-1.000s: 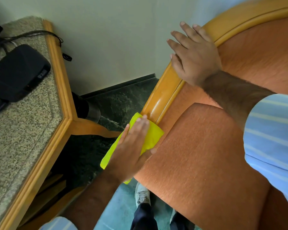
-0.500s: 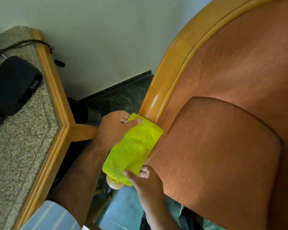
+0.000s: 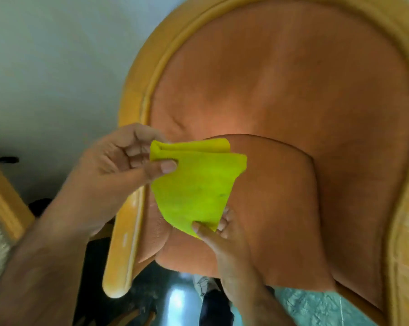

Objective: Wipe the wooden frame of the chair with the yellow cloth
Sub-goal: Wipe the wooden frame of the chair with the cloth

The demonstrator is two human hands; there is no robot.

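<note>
Step in hand: cloth refold. Yellow cloth (image 3: 194, 184) off wooden frame (image 3: 125, 245), held above seat. Left hand (image 3: 118, 165) pinches far-left corner; right hand (image 3: 220, 238) pinches near corner. Next: press cloth onto frame, resume wiping.

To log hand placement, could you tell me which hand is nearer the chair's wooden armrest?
Left. The left hand is right above the wooden armrest; the right hand is over the seat cushion, farther away.
</note>
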